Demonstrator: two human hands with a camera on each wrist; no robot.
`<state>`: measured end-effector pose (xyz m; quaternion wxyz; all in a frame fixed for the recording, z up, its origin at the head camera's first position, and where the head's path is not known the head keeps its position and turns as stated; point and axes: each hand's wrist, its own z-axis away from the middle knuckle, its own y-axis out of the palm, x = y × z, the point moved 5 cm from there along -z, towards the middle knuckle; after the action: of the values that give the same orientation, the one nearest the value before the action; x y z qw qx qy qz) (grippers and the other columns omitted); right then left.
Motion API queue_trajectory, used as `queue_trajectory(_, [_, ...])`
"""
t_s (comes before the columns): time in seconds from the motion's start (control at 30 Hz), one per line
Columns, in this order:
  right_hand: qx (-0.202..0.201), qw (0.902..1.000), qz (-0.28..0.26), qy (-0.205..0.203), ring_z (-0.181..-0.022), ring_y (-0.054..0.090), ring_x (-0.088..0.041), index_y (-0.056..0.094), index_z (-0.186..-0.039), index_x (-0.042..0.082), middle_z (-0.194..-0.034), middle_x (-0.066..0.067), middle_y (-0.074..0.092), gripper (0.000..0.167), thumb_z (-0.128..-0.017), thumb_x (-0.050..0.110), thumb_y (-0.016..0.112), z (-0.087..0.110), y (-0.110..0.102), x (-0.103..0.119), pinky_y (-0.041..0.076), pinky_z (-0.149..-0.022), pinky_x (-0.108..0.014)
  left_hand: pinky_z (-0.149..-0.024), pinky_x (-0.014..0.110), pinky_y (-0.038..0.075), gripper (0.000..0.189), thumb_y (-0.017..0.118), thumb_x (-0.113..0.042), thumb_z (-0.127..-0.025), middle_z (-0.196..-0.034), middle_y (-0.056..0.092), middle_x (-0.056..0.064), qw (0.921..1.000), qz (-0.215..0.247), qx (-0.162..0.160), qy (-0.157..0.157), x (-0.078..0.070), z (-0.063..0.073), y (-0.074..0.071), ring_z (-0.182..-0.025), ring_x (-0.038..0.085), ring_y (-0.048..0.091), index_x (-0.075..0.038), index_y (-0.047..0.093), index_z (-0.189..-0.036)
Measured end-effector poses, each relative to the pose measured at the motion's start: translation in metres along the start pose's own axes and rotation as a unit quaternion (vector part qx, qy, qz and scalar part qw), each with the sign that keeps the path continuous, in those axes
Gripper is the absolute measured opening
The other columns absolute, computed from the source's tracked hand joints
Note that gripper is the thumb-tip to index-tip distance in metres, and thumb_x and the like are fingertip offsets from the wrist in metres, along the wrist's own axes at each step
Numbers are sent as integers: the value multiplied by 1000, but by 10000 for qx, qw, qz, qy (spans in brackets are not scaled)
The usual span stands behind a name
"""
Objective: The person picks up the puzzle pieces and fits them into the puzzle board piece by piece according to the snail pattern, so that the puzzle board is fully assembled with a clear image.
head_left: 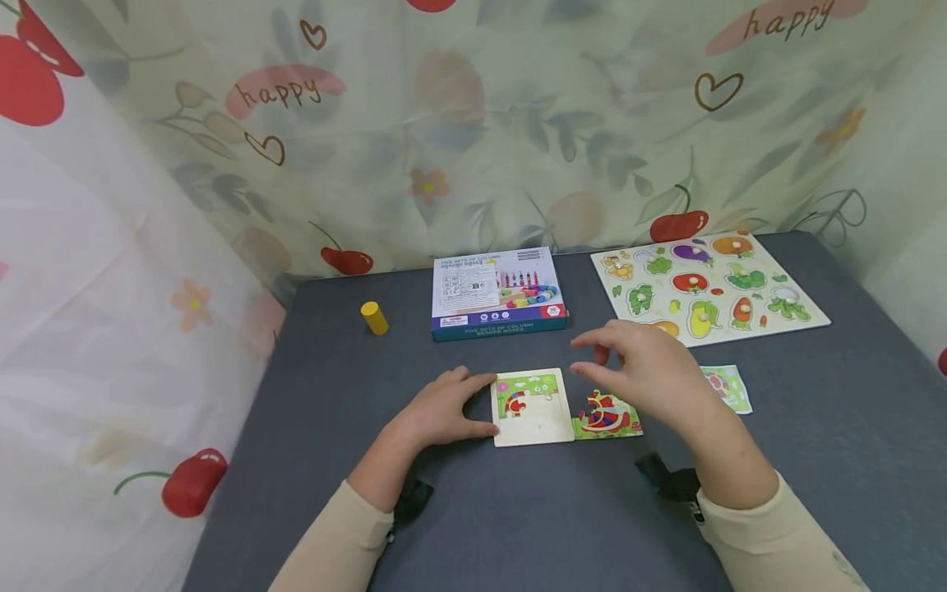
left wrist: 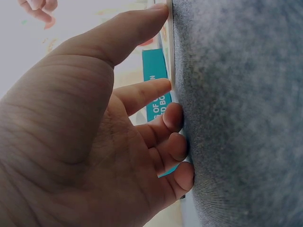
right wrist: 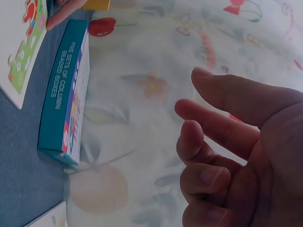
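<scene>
On the table, a square wooden puzzle tray [head_left: 534,427] has several green and red jigsaw pieces [head_left: 527,386] fitted along its top and left side. My left hand [head_left: 440,411] touches the tray's left edge with thumb and index fingertip, the two spread apart, as the left wrist view also shows. Just right of the tray lies a cluster of red and green puzzle pieces [head_left: 608,416]. Above and to the right of these pieces, my right hand [head_left: 651,370] is raised with a gap between thumb and index finger. The right wrist view shows nothing between them.
Behind the tray lies a boxed bead set [head_left: 499,296]. A yellow cylinder [head_left: 374,318] stands at the back left. At the back right lies a vegetable puzzle board [head_left: 795,316], with a small picture card [head_left: 731,388] partly behind the right forearm. Patterned cloth [head_left: 459,164] hangs behind the table.
</scene>
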<state>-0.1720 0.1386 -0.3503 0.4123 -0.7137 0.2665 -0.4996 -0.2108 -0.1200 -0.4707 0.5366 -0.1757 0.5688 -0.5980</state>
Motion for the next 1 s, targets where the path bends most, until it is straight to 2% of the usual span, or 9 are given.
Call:
queue_trajectory(0.2, [489,9984,-234,133,-68,51,-14,77,-118,14,-84,6,58,33,-90,32,81,-2,-1,-17,43,-59,-34,-83,38,44,86,76,-60,-85,-117,52,3,9999,-64,-41,71,-2,0,0,-104,19,47,-27,44,-157])
queue_trajectory(0.43, [1072,9916,-597,400,-64,51,-17,74,-122,10,-83,3,57,39,-88,27,84,-4,5,-38,42,-57,-34,-80,37,43,85,75,-58,-86,-114,51,3,9998,-115,-40,128,-3,1,1,-101,19,46,-27,43,-158])
queue_trajectory(0.73, [1899,9716,-1275,611,-73,52,-23,69,-126,0,-85,-3,59,43,-87,13,82,-8,22,-61,43,-62,-34,-80,37,43,86,75,-59,-86,-115,50,3,9999,-125,-22,103,-2,1,1,-102,19,45,-27,42,-159])
queue_trajectory(1.0, [2276,9576,-1523,897,-75,53,-22,71,-116,1,-81,-5,59,34,-85,10,83,-13,50,-89,42,-69,-37,-79,36,43,86,75,-60,-86,-113,50,2,9999,-122,-35,107,-1,1,2,-101,18,46,-27,42,-158])
